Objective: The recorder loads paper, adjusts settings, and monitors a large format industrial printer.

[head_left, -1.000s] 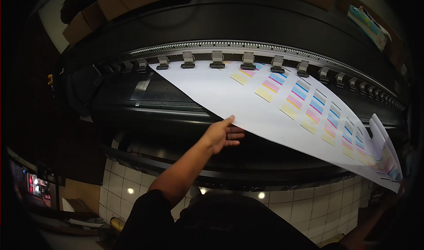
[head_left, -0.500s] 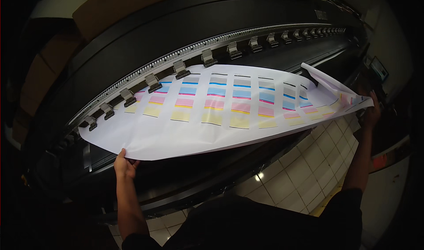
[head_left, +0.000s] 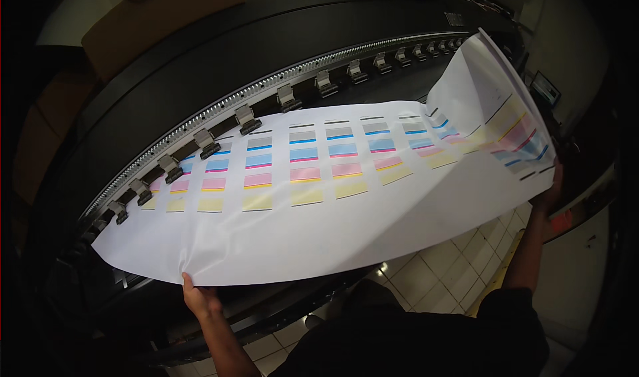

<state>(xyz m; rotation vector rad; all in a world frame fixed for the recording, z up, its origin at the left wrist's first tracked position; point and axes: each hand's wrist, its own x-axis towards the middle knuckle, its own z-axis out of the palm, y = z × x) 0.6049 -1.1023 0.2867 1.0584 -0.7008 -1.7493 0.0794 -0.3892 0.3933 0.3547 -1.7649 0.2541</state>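
Observation:
A wide sheet of white printed paper point(head_left: 266, 250) stretches across the front of a large-format printer point(head_left: 219, 54). Rows of grey, blue, pink and yellow blocks run along it. My left hand point(head_left: 202, 299) pinches its near edge, thumb on top, and creases fan out from that grip. At the far right my right hand point(head_left: 551, 187) grips the sheet's right end, its fingers partly hidden behind the paper. That end is raised and twisted, its underside folded over into view. The sheet's far left edge lies by the metal clamps point(head_left: 246, 119) of the printer.
Pinch-roller clamps line a toothed silver rail point(head_left: 266, 84) along the printer. Cardboard boxes point(head_left: 160, 24) stand behind at the left. A small screen point(head_left: 544, 89) is at the right, and white floor tiles point(head_left: 432, 277) show below the sheet.
The sheet's right end has risen and curled upward, showing more of its back. My left hand and the near edge sit lower in view, and the view has shifted somewhat.

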